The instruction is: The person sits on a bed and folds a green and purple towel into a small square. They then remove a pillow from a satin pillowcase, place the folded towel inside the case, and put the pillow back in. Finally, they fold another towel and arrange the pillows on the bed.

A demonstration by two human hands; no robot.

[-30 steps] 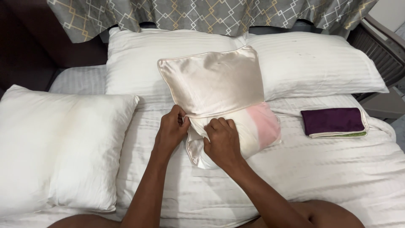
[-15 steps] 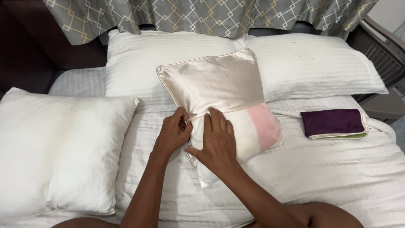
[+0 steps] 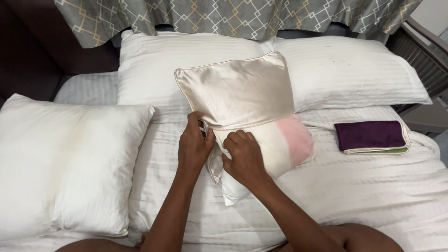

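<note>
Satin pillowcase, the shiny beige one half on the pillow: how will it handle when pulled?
The satin pillowcase looks glossy, so probably slippery under the left hand and right hand. It bunches at its open edge, so likely floppy and light. The pillow bulges softly and should squash, not resist.

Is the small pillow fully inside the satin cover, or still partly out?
Partly out. The pillow's white and pink lower end shows below the satin cover's open edge, where both hands grip.

We're in a home bedroom: a made bed with white striped bedding (image 3: 373, 186) fills the frame, big white pillows (image 3: 70, 158) at left and along the top. A grey patterned curtain (image 3: 233, 16) hangs across the upper edge.
</note>
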